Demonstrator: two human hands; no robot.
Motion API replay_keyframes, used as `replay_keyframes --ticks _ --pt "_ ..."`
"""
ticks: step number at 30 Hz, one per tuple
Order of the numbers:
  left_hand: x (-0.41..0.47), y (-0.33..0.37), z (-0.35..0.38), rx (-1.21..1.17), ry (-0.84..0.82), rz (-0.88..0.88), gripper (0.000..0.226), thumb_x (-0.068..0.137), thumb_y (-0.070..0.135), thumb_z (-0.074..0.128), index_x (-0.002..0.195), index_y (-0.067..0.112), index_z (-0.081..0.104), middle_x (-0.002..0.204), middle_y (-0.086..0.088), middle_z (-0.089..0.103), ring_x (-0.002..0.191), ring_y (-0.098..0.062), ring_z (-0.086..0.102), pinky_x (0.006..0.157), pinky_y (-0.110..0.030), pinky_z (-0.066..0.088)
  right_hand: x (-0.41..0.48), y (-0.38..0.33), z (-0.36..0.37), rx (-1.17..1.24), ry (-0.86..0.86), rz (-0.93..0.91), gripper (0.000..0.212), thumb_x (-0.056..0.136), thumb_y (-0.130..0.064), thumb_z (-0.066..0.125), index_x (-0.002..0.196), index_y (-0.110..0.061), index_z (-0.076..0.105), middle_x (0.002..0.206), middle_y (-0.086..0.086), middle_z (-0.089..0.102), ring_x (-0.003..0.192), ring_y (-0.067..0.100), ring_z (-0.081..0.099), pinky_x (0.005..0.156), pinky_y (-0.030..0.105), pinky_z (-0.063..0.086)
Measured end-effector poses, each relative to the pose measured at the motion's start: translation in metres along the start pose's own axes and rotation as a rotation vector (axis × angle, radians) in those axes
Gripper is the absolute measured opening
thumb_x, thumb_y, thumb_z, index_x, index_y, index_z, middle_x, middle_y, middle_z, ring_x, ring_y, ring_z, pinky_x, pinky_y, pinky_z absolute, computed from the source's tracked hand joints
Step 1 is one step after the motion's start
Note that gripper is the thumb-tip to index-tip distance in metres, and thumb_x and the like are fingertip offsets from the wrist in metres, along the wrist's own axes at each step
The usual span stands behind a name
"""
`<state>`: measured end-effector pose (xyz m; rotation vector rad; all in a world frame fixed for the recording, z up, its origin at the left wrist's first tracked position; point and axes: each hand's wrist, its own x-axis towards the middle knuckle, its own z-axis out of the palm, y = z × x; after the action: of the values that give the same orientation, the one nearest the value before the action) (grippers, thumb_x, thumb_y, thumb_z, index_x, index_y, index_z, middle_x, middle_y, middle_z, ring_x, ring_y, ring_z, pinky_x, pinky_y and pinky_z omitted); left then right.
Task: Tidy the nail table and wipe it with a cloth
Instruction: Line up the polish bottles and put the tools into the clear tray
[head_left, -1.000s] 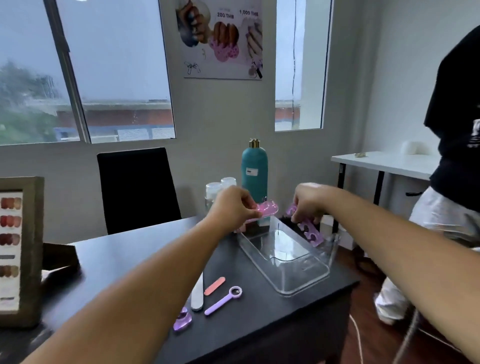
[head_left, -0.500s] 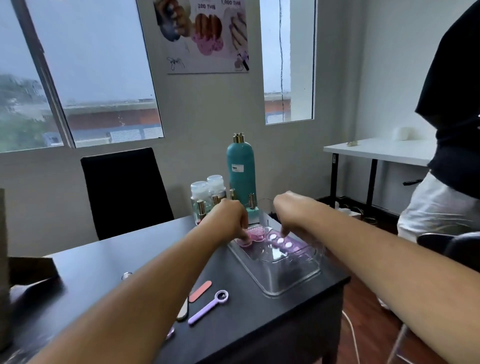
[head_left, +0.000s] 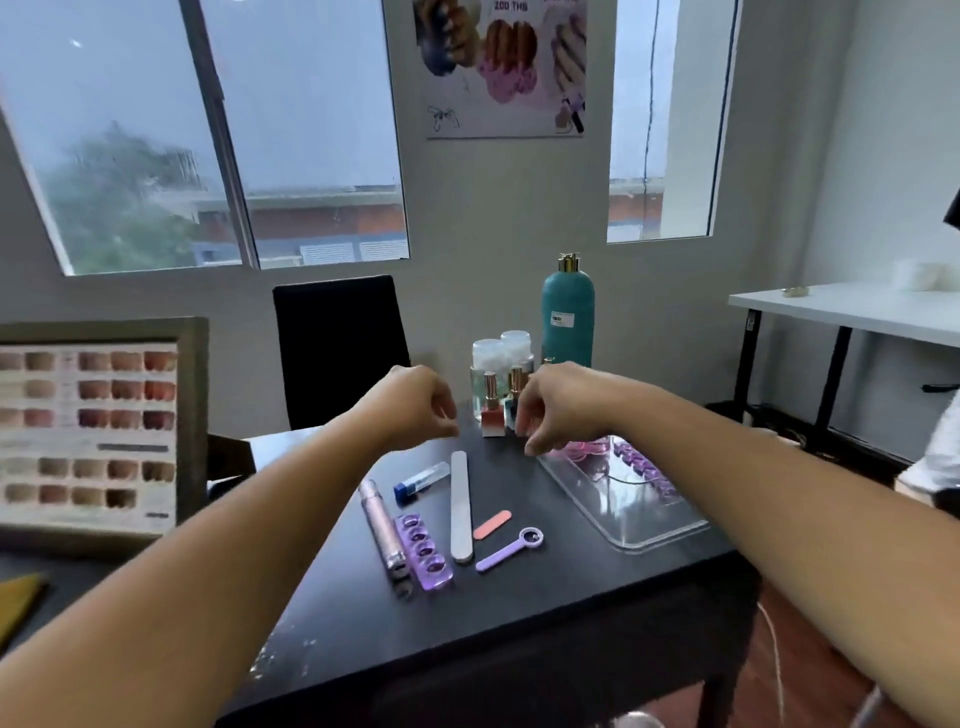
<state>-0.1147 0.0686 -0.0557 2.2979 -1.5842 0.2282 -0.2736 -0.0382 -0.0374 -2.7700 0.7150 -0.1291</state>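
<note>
On the black nail table (head_left: 545, 613) a clear plastic box (head_left: 654, 530) stands at the right, with a pink toe separator (head_left: 584, 448) and a purple toe separator (head_left: 647, 470) lying inside. My left hand (head_left: 415, 408) hovers over the table's middle, fingers loosely curled and empty. My right hand (head_left: 558, 408) hangs just left of the box's far corner, also empty. Loose on the table lie a long grey nail file (head_left: 461, 506), a small pink file (head_left: 492, 524), a purple ring-ended tool (head_left: 511, 548), another purple toe separator (head_left: 423, 553), a pink pen-like device (head_left: 382, 527) and a blue-capped tube (head_left: 421, 483).
Behind my hands stand nail polish bottles (head_left: 491, 408), two white-capped jars (head_left: 501, 353) and a tall teal bottle (head_left: 568, 312). A framed nail colour chart (head_left: 98, 431) stands at the left, a black chair (head_left: 340, 348) behind the table, a white table (head_left: 852, 312) at the right.
Both hands let go of the pink and purple toe separators into the clear box and lifted out to the left. My view turned left, showing more of the table.
</note>
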Motion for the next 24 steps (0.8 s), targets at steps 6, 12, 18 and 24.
replay_keyframes --ticks 6,12,18,24 --pt "-0.046 -0.05 0.027 0.04 -0.198 -0.176 0.033 0.077 0.036 0.072 0.103 0.016 0.069 0.102 -0.002 0.07 0.094 -0.019 0.061 0.08 -0.025 0.047 0.007 -0.032 0.052 -0.05 -0.139 -0.034 0.023 0.078 -0.022 0.075 0.097 -0.009 0.073 0.098 0.009 0.072 0.087 0.024 0.067 0.077 0.032 0.055" --pt "-0.06 -0.07 0.041 0.036 -0.036 -0.307 0.042 0.075 0.042 0.071 0.105 0.015 0.063 0.111 -0.006 0.063 0.106 -0.022 0.053 0.082 -0.027 0.042 0.018 -0.048 0.086 -0.117 0.039 0.112 0.045 0.086 -0.042 0.062 0.061 -0.01 0.042 0.065 0.005 0.046 0.059 0.019 0.045 0.044 0.025 0.027" --pt "-0.063 -0.072 0.038 0.031 -0.175 -0.517 0.048 0.072 0.038 0.072 0.106 0.01 0.052 0.103 -0.009 0.06 0.089 -0.024 0.06 0.068 -0.027 0.047 0.036 -0.062 0.089 -0.004 -0.076 0.236 0.022 0.078 -0.023 0.071 0.077 -0.006 0.056 0.068 0.006 0.054 0.074 0.025 0.062 0.066 0.034 0.057" --pt "-0.059 -0.071 0.032 -0.23 -0.203 -0.6 0.018 0.077 0.019 0.07 0.078 0.009 0.054 0.058 -0.004 0.059 0.046 -0.016 0.059 0.055 -0.024 0.055 0.044 -0.061 0.083 0.209 -0.179 0.368 0.027 0.079 -0.021 0.073 0.071 -0.008 0.051 0.074 0.007 0.059 0.08 0.024 0.066 0.064 0.03 0.055"
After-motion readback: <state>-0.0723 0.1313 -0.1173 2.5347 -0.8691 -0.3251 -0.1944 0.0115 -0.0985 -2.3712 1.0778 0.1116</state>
